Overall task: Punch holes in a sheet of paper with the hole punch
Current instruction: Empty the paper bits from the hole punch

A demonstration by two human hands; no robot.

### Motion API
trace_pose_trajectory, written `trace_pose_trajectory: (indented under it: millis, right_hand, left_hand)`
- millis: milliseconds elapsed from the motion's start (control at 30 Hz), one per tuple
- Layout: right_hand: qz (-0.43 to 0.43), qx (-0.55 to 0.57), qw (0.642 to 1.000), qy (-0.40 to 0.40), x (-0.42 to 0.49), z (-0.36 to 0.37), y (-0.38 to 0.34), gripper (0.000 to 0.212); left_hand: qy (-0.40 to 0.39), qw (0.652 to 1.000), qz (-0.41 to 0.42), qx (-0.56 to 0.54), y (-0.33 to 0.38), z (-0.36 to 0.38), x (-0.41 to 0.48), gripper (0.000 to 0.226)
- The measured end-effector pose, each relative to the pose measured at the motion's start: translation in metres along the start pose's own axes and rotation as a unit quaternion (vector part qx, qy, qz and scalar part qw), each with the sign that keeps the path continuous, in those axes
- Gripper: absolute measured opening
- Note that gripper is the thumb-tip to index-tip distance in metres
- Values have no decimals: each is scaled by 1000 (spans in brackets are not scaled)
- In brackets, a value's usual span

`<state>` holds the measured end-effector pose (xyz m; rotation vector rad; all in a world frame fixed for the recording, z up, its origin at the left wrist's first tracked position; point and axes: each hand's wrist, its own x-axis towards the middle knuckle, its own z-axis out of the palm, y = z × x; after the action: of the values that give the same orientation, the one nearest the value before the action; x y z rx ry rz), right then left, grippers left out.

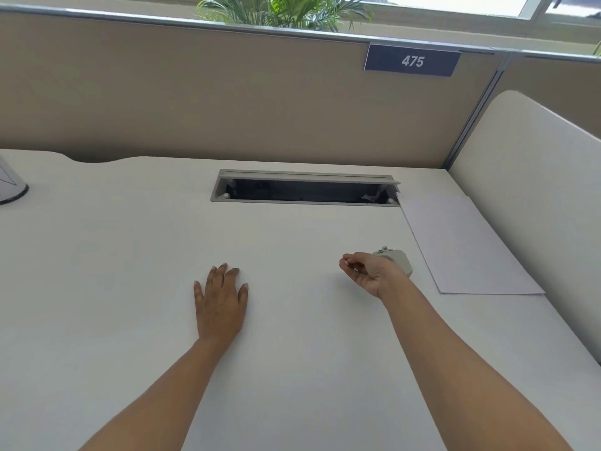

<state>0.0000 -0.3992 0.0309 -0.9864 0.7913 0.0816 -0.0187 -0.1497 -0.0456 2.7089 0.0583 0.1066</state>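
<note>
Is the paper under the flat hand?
No, the left hand lies flat on bare desk; the sheet of paper is far right.

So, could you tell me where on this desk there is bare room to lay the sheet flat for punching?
The widest bare patch lies between the left hand and the right hand, in front of the cable tray opening. The desk's left side is also bare up to the white object. The right is crowded: hole punch beside the sheet of paper.

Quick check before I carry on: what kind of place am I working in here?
Most likely an office cubicle: a desk with a cable tray opening, a fabric partition carrying a "475" number plate, windows and a plant behind.
</note>
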Motion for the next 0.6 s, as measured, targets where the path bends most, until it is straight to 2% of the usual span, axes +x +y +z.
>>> trace_pose_trajectory:
  millis: [100,367,467,600]
  right_hand:
    - [-4,-14,1000,-15,-7,15,10,24]
    - [29,-161,984,-77,-25,104,54,9]
    - [26,-218,971,-97,-35,155,75,20]
    - [19,-261,955,-138,-50,232,103,25]
  left_hand:
    - [6,1000,-19,5,-27,-16,-4,43]
    - [25,996,-86,22,-128,-70,-1,45]
    - [35,993,-112,31,-175,-96,5,46]
    - [41,989,-140,40,-240,-131,16,47]
